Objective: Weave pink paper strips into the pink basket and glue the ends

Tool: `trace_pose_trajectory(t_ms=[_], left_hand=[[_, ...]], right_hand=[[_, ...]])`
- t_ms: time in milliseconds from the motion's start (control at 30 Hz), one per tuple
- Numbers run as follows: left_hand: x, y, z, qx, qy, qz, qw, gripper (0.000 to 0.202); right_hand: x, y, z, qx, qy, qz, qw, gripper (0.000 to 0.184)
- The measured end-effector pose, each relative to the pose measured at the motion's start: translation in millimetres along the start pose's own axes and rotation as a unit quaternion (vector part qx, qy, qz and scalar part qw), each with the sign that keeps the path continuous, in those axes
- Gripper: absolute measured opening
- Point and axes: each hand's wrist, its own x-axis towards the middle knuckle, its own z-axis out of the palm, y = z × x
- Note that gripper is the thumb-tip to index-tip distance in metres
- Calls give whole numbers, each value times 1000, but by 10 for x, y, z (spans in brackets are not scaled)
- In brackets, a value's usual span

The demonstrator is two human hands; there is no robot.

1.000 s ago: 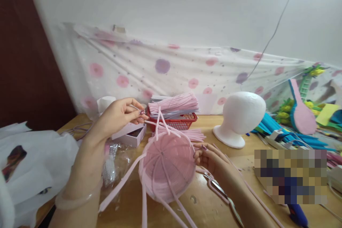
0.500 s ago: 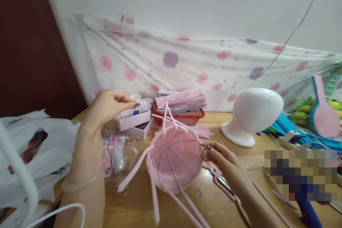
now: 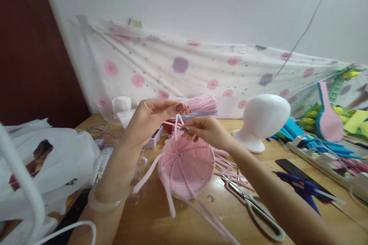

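A round pink bowl-shaped piece made of pipe cleaners (image 3: 188, 168) rests on the table, its hollow side facing me and long loose ends hanging from the rim. My left hand (image 3: 159, 116) is above its far rim, thumb and forefinger pinched together; what sits between them is too small to make out. My right hand (image 3: 208, 132) reaches over the bowl's right side, with its fingertips closed at an upright pink pipe cleaner (image 3: 177, 124) on the far rim. The two hands are close together, fingertips a little apart.
Open scissors (image 3: 250, 203), a blue glue gun (image 3: 301, 185) and a dark phone (image 3: 306, 176) lie to the right. A white foam head (image 3: 266, 118) stands behind them. Pink pipe cleaner bundles (image 3: 204, 103) are at the back. White plastic bags (image 3: 66, 153) fill the left side.
My left hand has moved right from the small boxes to the bowl's far rim. My right hand has left the bowl's right edge and come up to the same rim strands.
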Motion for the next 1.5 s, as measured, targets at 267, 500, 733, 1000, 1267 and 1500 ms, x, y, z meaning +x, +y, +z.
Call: trace_pose_trajectory(t_ms=[267,500,733,1000,1267,1500], left_hand=[[118,-214,15,-23,20,-106,994,29],[68,-235,196,-148,-60,-176,971,26],[13,-299,350,-185,-98,-206,956,32],[-31,-349,417,-222,-120,-258,933,21],[0,-222,234,-169,-185,-291,923,31],[25,-65,-59,34,-105,-180,977,37]], right_hand=[[-336,-927,-856,-21,299,-139,944,15],[-253,-728,-338,-116,126,-144,975,27],[-354,-320,-78,-175,145,-184,956,30],[-394,-175,-85,-152,214,-184,947,15],[-555,-136,-247,-151,197,-152,957,24],[-591,-121,-292,152,143,-50,977,27]])
